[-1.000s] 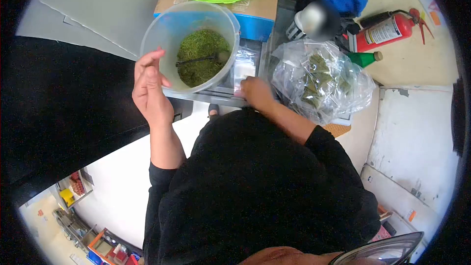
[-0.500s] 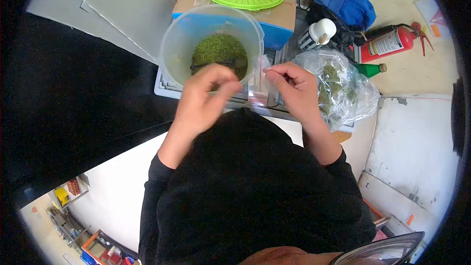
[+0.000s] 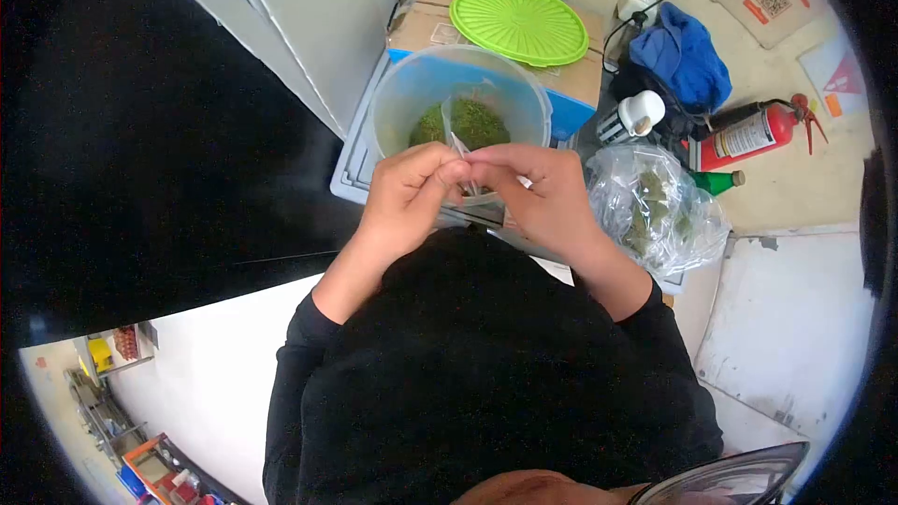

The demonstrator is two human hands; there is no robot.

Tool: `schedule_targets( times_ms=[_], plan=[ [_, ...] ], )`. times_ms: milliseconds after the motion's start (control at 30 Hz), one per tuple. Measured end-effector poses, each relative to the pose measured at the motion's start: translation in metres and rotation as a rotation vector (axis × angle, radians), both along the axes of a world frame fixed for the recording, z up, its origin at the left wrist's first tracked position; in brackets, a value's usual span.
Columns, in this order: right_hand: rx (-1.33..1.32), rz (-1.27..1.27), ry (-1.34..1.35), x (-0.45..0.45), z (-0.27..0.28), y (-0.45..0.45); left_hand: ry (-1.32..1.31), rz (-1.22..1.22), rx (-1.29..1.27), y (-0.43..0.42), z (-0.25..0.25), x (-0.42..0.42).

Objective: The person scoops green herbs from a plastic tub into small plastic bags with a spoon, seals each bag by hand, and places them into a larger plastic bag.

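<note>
My left hand (image 3: pixel 404 194) and my right hand (image 3: pixel 541 194) meet fingertip to fingertip at the near rim of a clear plastic tub (image 3: pixel 385 103). Between them both pinch a small clear plastic bag (image 3: pixel 455 131), part of it standing up above the fingers and the rest mostly hidden. Chopped green leaves (image 3: pixel 491 123) lie in the bottom of the tub, behind the hands. To the right of my right hand rests a larger clear plastic bag (image 3: pixel 692 229) with green leafy pieces inside.
A green lid (image 3: pixel 520 24) lies on a cardboard box (image 3: pixel 426 14) behind the tub. At the right are a white-topped container (image 3: pixel 644 112), a blue cloth (image 3: pixel 687 56), a green bottle (image 3: pixel 718 181) and a red fire extinguisher (image 3: pixel 758 136). A black surface (image 3: pixel 168 150) extends left.
My left hand has come over to join my right hand on the small bag, which has moved left to the front of the tub. The camera view has shifted.
</note>
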State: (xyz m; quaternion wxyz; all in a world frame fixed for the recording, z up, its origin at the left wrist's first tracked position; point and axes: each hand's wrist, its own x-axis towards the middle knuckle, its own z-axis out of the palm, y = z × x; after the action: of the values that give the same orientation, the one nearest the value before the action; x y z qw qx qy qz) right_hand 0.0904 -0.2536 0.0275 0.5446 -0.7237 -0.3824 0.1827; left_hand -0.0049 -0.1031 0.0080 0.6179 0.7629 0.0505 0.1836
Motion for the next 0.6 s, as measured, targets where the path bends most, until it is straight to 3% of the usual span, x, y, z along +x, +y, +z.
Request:
schedule_targets(
  times_ms=[100,200,300,400,500,600],
  plan=[
    [0.088,-0.022,-0.063,-0.003,-0.008,0.009,-0.018,-0.001,-0.013,0.003,-0.004,-0.004],
    [0.088,-0.205,-0.389,0.003,-0.018,0.028,-0.003,0.104,0.06,0.005,-0.019,-0.006],
    [0.086,0.103,-0.714,0.016,-0.004,0.024,0.129,0.035,-0.152,0.033,-0.017,-0.008],
    [-0.13,0.424,-0.779,0.02,0.013,0.031,0.268,0.056,0.178,0.064,-0.008,-0.01],
    [0.104,0.391,-0.807,0.029,0.02,0.044,0.108,0.044,0.048,0.066,0.001,-0.003],
    [-0.14,0.583,-0.628,0.042,0.022,0.055,-0.002,-0.277,-0.345,0.06,0.006,-0.01]
  ],
)
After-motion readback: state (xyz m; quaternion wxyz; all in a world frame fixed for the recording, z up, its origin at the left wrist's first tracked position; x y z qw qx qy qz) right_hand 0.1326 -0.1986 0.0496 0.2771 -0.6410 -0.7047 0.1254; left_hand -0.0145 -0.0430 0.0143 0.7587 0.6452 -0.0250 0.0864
